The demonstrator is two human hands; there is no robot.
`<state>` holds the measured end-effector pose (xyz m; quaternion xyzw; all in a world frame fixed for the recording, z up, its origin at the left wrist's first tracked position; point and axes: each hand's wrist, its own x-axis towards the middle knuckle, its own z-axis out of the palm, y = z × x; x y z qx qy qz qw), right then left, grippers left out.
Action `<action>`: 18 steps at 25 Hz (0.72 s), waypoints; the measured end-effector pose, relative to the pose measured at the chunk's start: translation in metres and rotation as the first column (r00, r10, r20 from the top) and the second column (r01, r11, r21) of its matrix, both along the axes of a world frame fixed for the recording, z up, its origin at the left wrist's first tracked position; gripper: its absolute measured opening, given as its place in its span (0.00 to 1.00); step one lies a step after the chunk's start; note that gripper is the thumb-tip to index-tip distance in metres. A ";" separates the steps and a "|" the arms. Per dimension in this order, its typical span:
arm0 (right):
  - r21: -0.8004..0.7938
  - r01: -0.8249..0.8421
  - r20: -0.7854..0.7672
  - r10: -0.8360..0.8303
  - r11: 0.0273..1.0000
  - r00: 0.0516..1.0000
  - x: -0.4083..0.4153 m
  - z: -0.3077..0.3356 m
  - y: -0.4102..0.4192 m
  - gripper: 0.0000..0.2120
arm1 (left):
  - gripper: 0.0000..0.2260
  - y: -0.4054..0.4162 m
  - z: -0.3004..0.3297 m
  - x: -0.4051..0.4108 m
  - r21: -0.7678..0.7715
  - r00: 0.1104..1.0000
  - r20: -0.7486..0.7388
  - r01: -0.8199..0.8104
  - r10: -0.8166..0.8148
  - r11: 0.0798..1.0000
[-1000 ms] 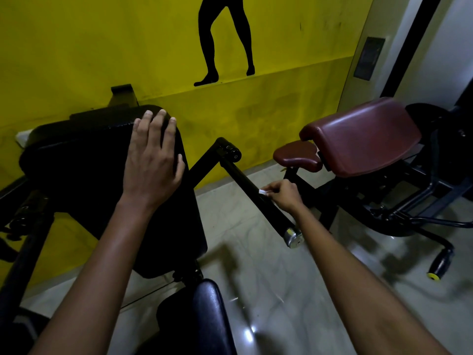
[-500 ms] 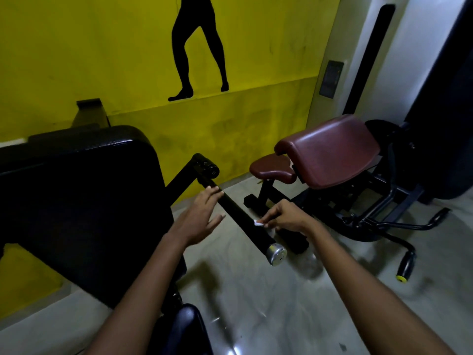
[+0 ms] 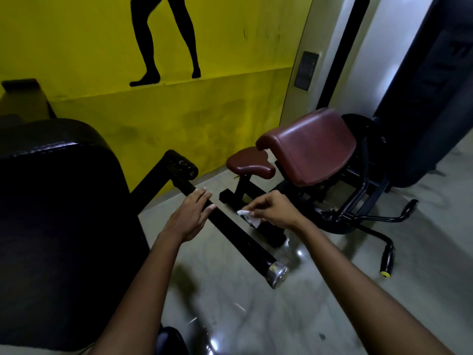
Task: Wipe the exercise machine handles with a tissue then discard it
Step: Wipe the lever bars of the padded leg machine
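Tissue: the small white crumpled tissue (image 3: 248, 217) is pinched at the tips of my right hand's fingers (image 3: 252, 207), just right of the black handle and apart from it.
Right hand: my right hand (image 3: 275, 210) is curled, thumb and fingers closed on the tissue, knuckles up, held above the floor beside the handle's middle stretch.
Handle: the long black handle (image 3: 231, 228) runs from a black pivot joint (image 3: 182, 165) above my left fingers down toward me, ending in a shiny metal cap (image 3: 276, 273) below and between my two hands.
Left hand: my left hand (image 3: 188, 217) lies with fingers straight and together, their tips resting on the upper part of the handle, not wrapped round it.
Black pad: a large black padded cushion (image 3: 58, 213) fills the space left of my left forearm.
Maroon bench: beyond my right hand stands a machine with a maroon seat (image 3: 249, 163) and a tilted maroon pad (image 3: 312, 147) on a black frame (image 3: 358, 201).
Grips: that frame's black grips lie on the floor to the right of my right hand, one with a yellow end (image 3: 384, 274).
Floor: pale glossy floor (image 3: 268, 316) under both forearms, with light glints.
Wall: yellow wall (image 3: 89, 47) behind, bearing a black silhouette of legs (image 3: 163, 39).
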<state>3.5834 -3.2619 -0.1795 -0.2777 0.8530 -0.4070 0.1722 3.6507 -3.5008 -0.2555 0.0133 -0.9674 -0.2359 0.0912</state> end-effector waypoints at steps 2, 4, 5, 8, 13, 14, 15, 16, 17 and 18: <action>-0.054 0.044 -0.016 -0.045 0.998 0.999 -0.001 -0.008 -0.028 0.10 | 0.22 -0.010 -0.004 -0.007 0.030 0.999 -0.028 -0.025 0.026 0.999; -0.048 0.038 -0.016 -0.039 0.998 0.999 -0.001 -0.016 -0.052 0.11 | 0.21 -0.020 -0.007 -0.010 0.045 0.998 -0.046 -0.028 0.031 0.999; -0.026 0.021 -0.019 -0.021 0.999 1.000 0.000 -0.019 -0.060 0.11 | 0.21 -0.023 -0.007 -0.010 0.039 0.999 -0.046 -0.014 0.016 0.999; -0.001 -0.006 -0.006 0.006 1.000 1.000 -0.002 -0.026 -0.066 0.12 | 0.21 -0.030 -0.009 -0.009 0.009 0.999 -0.023 0.032 -0.031 0.999; -0.003 -0.064 0.056 0.064 0.998 0.996 -0.006 -0.019 -0.043 0.12 | 0.23 -0.029 -0.008 -0.006 0.020 0.999 -0.010 0.043 -0.043 0.999; -0.006 -0.072 0.070 0.072 0.997 0.995 -0.005 -0.018 -0.039 0.13 | 0.23 -0.028 -0.007 -0.005 0.023 0.999 -0.005 0.042 -0.042 0.999; -0.003 -0.074 0.078 0.074 0.997 0.994 -0.003 -0.017 -0.035 0.13 | 0.23 -0.025 -0.006 -0.004 0.022 0.999 -0.002 0.043 -0.043 0.999; -0.001 -0.075 0.091 0.075 0.997 0.993 -0.002 -0.016 -0.029 0.13 | 0.23 -0.021 -0.005 -0.002 0.018 0.999 -0.002 0.047 -0.047 0.999; -0.002 -0.078 0.110 0.078 0.997 0.991 0.000 -0.015 -0.022 0.14 | 0.22 -0.017 -0.004 -0.002 0.014 0.999 -0.005 0.053 -0.053 0.999; -0.005 -0.086 0.133 0.086 0.996 0.987 0.003 -0.013 -0.015 0.15 | 0.22 -0.013 -0.004 -0.001 0.012 0.998 -0.009 0.058 -0.058 0.998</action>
